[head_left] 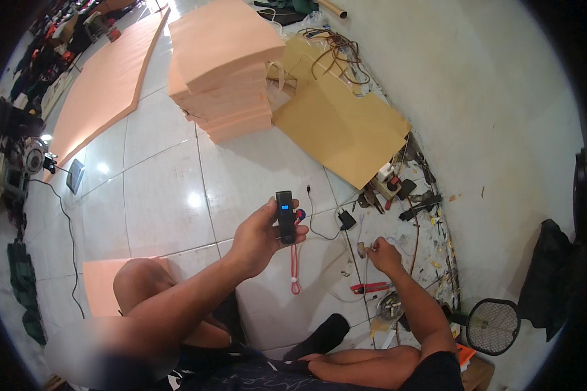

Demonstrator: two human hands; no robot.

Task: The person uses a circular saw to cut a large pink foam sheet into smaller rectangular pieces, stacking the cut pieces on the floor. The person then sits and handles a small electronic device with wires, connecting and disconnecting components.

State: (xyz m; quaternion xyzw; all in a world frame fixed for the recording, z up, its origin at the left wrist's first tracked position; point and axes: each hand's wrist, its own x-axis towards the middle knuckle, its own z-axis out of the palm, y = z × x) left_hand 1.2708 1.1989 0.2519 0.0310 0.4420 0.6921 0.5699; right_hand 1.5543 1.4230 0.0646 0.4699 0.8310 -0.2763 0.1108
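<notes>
1. The floor [163,215] is pale, glossy tile with dark joints.
2. A tall stack of peach sheets [225,85] stands on it; a long peach sheet [111,78] lies to the left.
3. A brown sheet [346,130] lies just right of the stack, toward the wall.
4. Nearer, a black charger [347,220] lies beside a thin black cable [312,221].
5. A red-handled tool [372,287] rests below them, among small scraps.

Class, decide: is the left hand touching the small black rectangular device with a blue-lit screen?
Touching: the head view shows the left hand wrapped around the black device from behind.
</notes>
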